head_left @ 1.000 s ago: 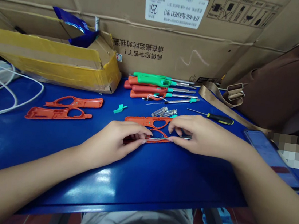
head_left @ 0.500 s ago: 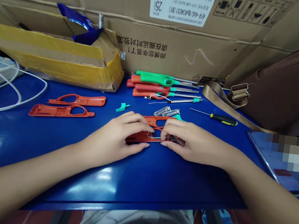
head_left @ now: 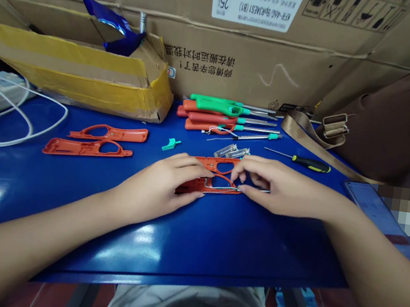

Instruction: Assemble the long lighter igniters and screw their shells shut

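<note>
An orange lighter-handle half [head_left: 190, 187] lies hollow side up on the blue table. My left hand [head_left: 161, 180] is closed around its left end, thumb at the near edge and fingers on the far side. A thin pale wire [head_left: 220, 188] runs along inside this half. At its narrow right end, my right hand [head_left: 280, 186] pinches the wire or a thin tube there; the fingers partly hide it. Just behind lies another orange handle half [head_left: 209, 164]. Clear fuel tanks [head_left: 225, 150] rest beyond that, and a teal trigger [head_left: 171, 144] lies to the left.
Several green and orange lighters [head_left: 217, 120] are piled at the back. Two orange shell halves [head_left: 88, 148] lie at left, near a white cable [head_left: 64, 115]. A screwdriver [head_left: 311, 164], strap [head_left: 305, 136] and phone [head_left: 374, 211] are at right. A yellow-taped carton [head_left: 122, 92] stands behind.
My right hand has shifted right along the handle half, uncovering more of its loop and the wire. My left hand keeps its hold. The whole view has shifted slightly.
</note>
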The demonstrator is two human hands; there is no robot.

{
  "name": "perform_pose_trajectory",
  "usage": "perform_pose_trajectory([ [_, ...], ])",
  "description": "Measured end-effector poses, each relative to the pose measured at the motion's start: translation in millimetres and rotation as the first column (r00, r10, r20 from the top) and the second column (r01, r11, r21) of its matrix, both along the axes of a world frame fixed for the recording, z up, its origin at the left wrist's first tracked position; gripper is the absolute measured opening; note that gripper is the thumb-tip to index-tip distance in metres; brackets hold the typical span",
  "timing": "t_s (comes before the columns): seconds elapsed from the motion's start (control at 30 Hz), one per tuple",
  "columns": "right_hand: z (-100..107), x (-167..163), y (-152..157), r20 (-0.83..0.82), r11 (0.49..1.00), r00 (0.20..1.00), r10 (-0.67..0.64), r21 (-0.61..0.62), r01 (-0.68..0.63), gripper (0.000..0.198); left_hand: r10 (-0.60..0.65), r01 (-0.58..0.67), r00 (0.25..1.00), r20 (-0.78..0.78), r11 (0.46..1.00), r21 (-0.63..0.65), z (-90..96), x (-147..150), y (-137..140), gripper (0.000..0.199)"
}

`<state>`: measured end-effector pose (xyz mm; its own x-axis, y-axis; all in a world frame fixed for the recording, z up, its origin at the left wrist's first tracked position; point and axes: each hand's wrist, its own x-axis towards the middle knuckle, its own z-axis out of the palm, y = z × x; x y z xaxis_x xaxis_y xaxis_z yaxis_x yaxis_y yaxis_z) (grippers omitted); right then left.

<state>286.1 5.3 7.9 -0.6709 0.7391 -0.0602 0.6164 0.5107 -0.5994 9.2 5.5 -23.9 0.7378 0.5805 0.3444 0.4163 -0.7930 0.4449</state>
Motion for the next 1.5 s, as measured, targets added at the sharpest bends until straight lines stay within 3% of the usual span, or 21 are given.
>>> perform_pose_trajectory([
  [0.1, -3.8, 3.9, 7.1, 0.030, 0.994, 0.994, -0.108, 0.003, 0.107, 0.015, 0.021, -0.021, 1.000, 0.004, 1.000, 0.001, -0.7, -0.5, -0.5, 0.028],
  [0.23, -8.1, 4.5, 12.3, 0.035, 0.980, 0.987, -0.160, -0.111, 0.163, 0.026, 0.050, -0.050, 0.999, 0.001, 0.998, -0.029, -3.4, -0.6, -1.0, 0.030],
  [0.37, -9.3, -1.0, 10.9, 0.070, 0.957, 0.973, -0.219, -0.181, 0.228, 0.024, 0.056, -0.056, 0.998, 0.007, 0.997, -0.051, -4.4, -1.0, -1.3, 0.033],
  [0.57, -8.3, -8.8, 6.5, 0.153, 0.946, 0.946, -0.286, -0.114, 0.305, 0.016, 0.066, -0.065, 0.998, 0.013, 0.995, -0.069, -2.7, -1.7, -1.7, 0.033],
  [0.7, -8.2, -7.6, 4.0, 0.096, 0.969, 0.964, -0.247, 0.004, 0.248, 0.012, 0.065, -0.063, 0.998, 0.026, 0.995, -0.078, -2.3, -1.5, -0.7, 0.034],
  [0.83, -7.3, -10.1, -4.5, -0.006, 0.992, 0.996, -0.084, 0.098, 0.084, 0.009, 0.057, -0.054, 0.998, 0.038, 0.995, -0.079, -2.7, -1.3, 0.1, 0.034],
  [1.0, -7.5, -19.4, -14.0, 0.147, 0.981, 0.989, 0.002, 0.193, -0.031, 0.010, 0.051, -0.047, 0.998, 0.044, 0.996, -0.070, -4.5, -1.9, -0.1, 0.031],
  [1.27, -7.9, -15.7, -11.8, 0.173, 0.975, 0.984, 0.047, 0.205, -0.083, 0.011, 0.036, -0.033, 0.998, 0.042, 0.998, -0.061, -4.8, -2.7, 0.8, 0.028],
  [1.5, -6.5, -17.1, -13.8, 0.186, 0.979, 0.982, -0.001, 0.199, -0.037, 0.008, 0.035, -0.031, 0.998, 0.044, 0.996, -0.085, -4.4, -2.7, 0.9, 0.031],
])
